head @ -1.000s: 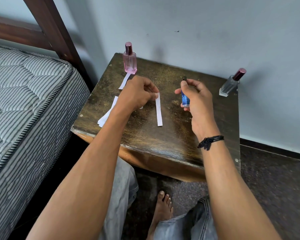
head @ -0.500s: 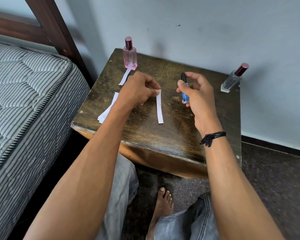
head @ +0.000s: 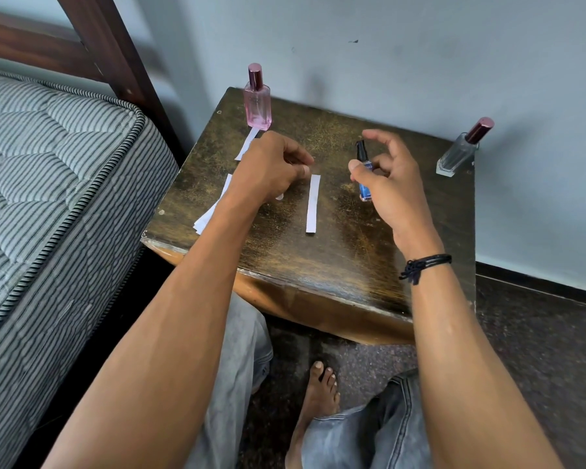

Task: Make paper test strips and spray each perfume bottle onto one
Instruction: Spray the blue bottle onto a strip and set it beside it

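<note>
Left hand [head: 271, 170]: fingers curled; thumb now just beside the far end of the strip [head: 313, 204], no longer pinching it; contact cannot be told.
Strip: flat on the table [head: 318, 265], between the 2 hands.
Right hand [head: 389, 184]: thumb and lower fingers grip the blue bottle [head: 365, 187]; index finger, 0.5 s ago on the sprayer, now raised off it.
Blue bottle: upright, right of the strip.
Pink bottle [head: 258, 103], clear bottle [head: 459, 152]: unmoved at the far corners.
</note>
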